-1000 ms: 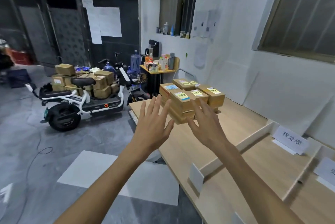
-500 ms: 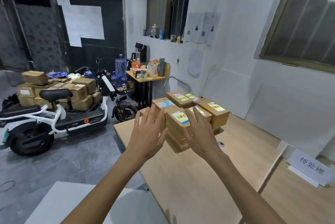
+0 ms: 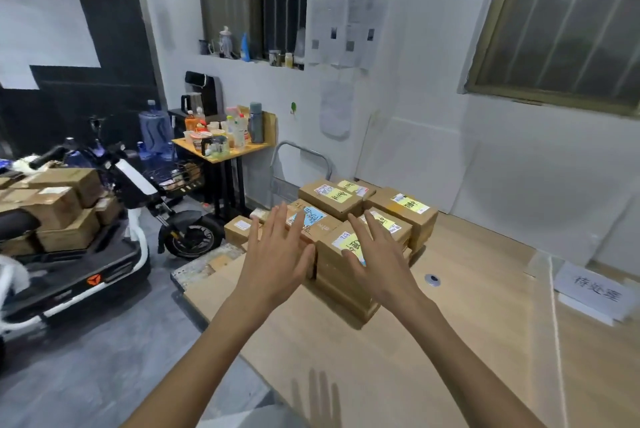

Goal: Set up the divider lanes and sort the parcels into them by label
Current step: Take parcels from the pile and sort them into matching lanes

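**Q:** What is the state of the hands?

**A:** The left hand (image 3: 277, 265) and the right hand (image 3: 377, 265) are both spread wide with straight fingers. Neither holds anything.

**Q:** Where are the parcels?

**A:** The parcels (image 3: 401, 209) stand stacked in a cluster at the far end of the surface (image 3: 467, 341). Each top face carries a coloured label.

**Q:** What differs from half a second ago?

**A:** Both hands are further forward. The right fingers now overlap the yellow label of the near parcel (image 3: 334, 261). The left fingers now cover part of the blue-labelled parcel (image 3: 317, 219) behind it. Contact cannot be confirmed for either hand.

**Q:** Any change in the view?

**A:** The stack appears nearer. The scooter (image 3: 86, 254) has shifted toward the left edge and is partly cut off. The label card (image 3: 592, 292) remains at the right edge of the surface, well apart from the parcels.
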A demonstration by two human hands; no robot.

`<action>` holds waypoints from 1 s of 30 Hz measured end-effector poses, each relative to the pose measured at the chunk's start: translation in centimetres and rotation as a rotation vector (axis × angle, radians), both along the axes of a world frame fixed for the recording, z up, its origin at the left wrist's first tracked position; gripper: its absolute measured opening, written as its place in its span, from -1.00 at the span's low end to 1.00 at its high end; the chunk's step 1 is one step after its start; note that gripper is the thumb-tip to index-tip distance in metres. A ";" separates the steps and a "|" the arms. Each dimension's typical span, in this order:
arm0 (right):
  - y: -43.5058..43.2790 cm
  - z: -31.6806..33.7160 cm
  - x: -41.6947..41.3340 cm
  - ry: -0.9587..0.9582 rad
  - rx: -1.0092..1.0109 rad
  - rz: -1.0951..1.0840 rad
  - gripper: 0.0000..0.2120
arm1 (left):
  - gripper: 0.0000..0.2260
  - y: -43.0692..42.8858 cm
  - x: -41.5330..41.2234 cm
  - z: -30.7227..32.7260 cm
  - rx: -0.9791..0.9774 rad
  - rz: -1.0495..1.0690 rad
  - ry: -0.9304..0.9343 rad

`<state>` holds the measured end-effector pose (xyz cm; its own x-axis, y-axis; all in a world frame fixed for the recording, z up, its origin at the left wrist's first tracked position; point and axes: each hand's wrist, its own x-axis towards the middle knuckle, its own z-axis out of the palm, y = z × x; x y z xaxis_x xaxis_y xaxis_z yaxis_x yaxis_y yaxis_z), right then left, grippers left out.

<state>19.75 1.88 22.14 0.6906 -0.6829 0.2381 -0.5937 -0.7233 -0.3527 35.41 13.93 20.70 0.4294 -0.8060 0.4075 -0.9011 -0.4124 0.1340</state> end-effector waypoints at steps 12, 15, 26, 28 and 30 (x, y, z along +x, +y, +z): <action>-5.8 -5.4 5.7 -0.042 0.118 -0.275 -0.40 | -0.44 -8.1 10.3 -2.9 0.103 -0.189 0.101; -8.6 -6.7 6.1 -0.079 0.161 -0.339 -0.39 | -0.45 -12.2 11.4 -4.3 0.138 -0.228 0.129; -15.6 -12.4 8.6 -0.078 0.331 -0.549 -0.39 | -0.50 -23.9 13.9 -10.7 0.287 -0.394 0.281; -16.1 -13.3 8.8 -0.087 0.365 -0.580 -0.39 | -0.50 -25.2 14.3 -12.1 0.292 -0.406 0.305; -16.9 -14.1 9.0 -0.089 0.387 -0.616 -0.37 | -0.46 -26.4 14.6 -13.0 0.325 -0.423 0.287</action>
